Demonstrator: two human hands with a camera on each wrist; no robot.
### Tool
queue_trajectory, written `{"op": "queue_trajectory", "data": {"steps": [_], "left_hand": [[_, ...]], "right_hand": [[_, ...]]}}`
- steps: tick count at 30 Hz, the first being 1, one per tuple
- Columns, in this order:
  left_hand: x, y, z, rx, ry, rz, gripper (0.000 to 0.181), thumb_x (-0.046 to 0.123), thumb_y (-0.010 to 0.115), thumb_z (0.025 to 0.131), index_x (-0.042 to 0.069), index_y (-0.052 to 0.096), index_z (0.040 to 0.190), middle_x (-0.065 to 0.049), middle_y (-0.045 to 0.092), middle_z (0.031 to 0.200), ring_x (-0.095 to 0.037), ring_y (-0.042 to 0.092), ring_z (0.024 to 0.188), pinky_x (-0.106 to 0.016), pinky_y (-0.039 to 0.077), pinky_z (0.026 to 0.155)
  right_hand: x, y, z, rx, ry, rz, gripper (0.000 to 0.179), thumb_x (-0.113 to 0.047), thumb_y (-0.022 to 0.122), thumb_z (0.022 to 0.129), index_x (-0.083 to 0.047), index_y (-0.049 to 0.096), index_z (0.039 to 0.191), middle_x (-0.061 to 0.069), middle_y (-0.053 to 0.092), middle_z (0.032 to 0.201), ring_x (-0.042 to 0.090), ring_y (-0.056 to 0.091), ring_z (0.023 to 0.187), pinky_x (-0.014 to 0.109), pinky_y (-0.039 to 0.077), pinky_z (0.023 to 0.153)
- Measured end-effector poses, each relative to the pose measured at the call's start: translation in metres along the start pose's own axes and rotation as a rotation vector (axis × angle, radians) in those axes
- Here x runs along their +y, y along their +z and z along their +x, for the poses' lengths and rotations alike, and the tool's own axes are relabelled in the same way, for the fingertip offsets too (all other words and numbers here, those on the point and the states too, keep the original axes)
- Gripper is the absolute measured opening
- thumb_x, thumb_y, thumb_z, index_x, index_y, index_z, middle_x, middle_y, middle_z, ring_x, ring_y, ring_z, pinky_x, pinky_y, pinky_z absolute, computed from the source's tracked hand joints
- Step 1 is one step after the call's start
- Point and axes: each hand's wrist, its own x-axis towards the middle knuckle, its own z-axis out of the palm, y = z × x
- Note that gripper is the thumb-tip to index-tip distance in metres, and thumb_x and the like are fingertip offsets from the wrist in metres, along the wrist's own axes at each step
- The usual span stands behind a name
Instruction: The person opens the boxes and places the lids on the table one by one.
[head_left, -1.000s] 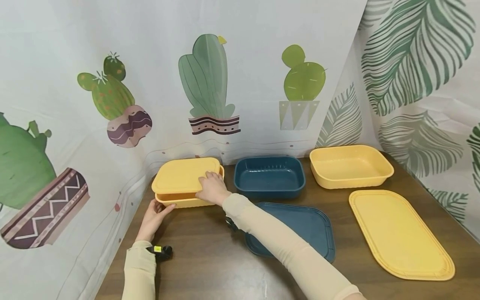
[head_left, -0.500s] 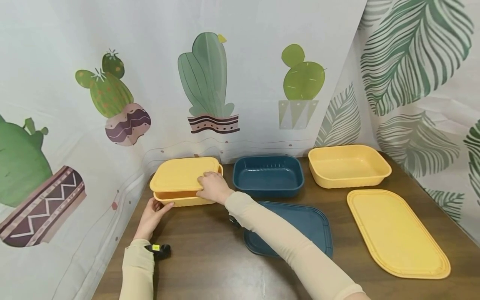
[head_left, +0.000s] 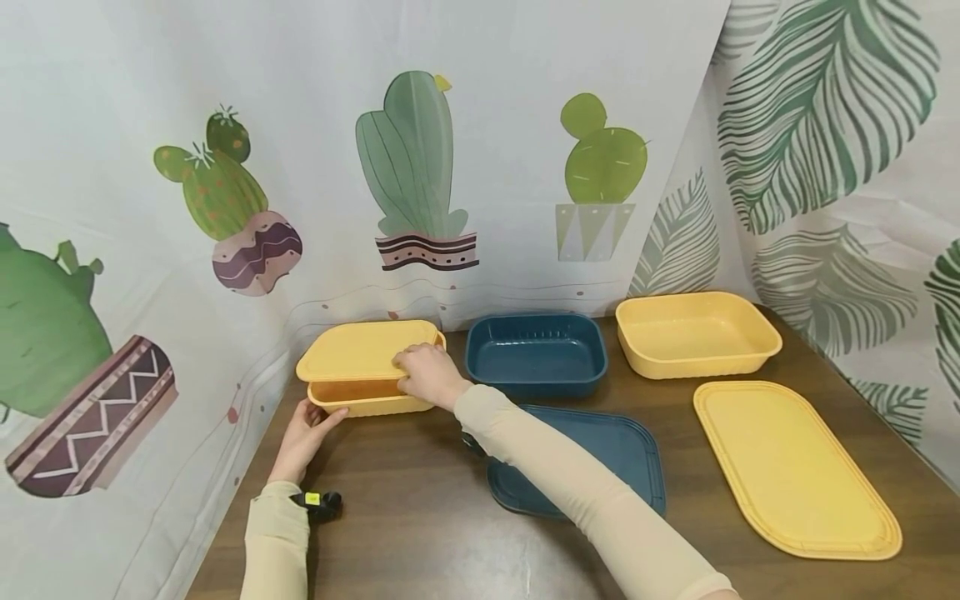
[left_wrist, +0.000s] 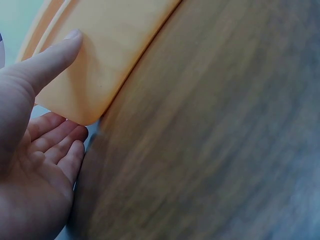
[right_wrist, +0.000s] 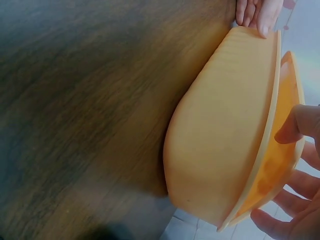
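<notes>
On the table's far left, a yellow lid [head_left: 367,350] lies tilted over a yellow container [head_left: 375,406], its front edge raised above the rim. My right hand [head_left: 430,375] pinches the lid's front right edge; in the right wrist view its thumb [right_wrist: 297,124] is under the lid and the fingers are over the far side. With my left hand [head_left: 302,437] I hold the container's front left corner. The left wrist view has that thumb [left_wrist: 60,55] against the front wall and the other fingers around the corner. The container's inside is mostly hidden.
A dark blue container [head_left: 536,383] stands right of centre, with a dark blue lid [head_left: 600,450] in front, partly covered by my right sleeve. Farther right are another yellow container [head_left: 697,362] and a flat yellow lid [head_left: 798,467]. A patterned cloth [head_left: 510,167] hangs behind the table.
The held lid has shifted slightly left, and the gap below its front edge is wider. My left hand and the container have stayed put.
</notes>
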Motion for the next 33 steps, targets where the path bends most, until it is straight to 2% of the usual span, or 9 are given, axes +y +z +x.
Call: {"op": "queue_trajectory", "data": {"steps": [10, 16, 26, 33], "left_hand": [[-0.001, 0.001, 0.0, -0.003, 0.006, 0.007, 0.09, 0.03, 0.076, 0.093, -0.001, 0.019, 0.155, -0.024, 0.025, 0.161, -0.037, 0.02, 0.15, -0.052, 0.021, 0.12], [-0.002, 0.001, 0.0, -0.003, 0.011, -0.005, 0.094, 0.032, 0.077, 0.092, 0.0, 0.018, 0.157, -0.024, 0.023, 0.161, -0.037, 0.019, 0.151, -0.051, 0.02, 0.12], [-0.001, 0.003, -0.001, 0.011, 0.026, 0.006, 0.097, 0.038, 0.079, 0.089, -0.001, 0.021, 0.155, -0.024, 0.028, 0.159, -0.038, 0.022, 0.149, -0.053, 0.021, 0.119], [-0.002, 0.002, -0.002, 0.001, 0.022, 0.004, 0.098, 0.039, 0.079, 0.089, -0.001, 0.019, 0.156, -0.024, 0.027, 0.16, -0.038, 0.02, 0.15, -0.053, 0.02, 0.12]], "right_hand": [[0.004, -0.003, -0.002, 0.081, -0.01, 0.004, 0.029, -0.02, 0.07, 0.093, -0.017, 0.074, 0.121, -0.002, 0.071, 0.119, 0.018, 0.065, 0.108, 0.035, 0.051, 0.09], [0.006, -0.005, -0.001, 0.095, -0.002, 0.027, 0.028, -0.017, 0.07, 0.094, -0.017, 0.073, 0.121, -0.002, 0.072, 0.118, 0.017, 0.066, 0.108, 0.033, 0.052, 0.09], [0.008, -0.009, -0.002, 0.139, 0.008, 0.071, 0.027, -0.011, 0.072, 0.093, -0.017, 0.074, 0.119, -0.001, 0.073, 0.117, 0.017, 0.065, 0.11, 0.036, 0.047, 0.099], [0.011, -0.009, -0.002, 0.197, -0.015, 0.073, 0.025, -0.011, 0.07, 0.094, -0.017, 0.075, 0.118, -0.003, 0.074, 0.113, 0.016, 0.067, 0.106, 0.033, 0.051, 0.093]]}}
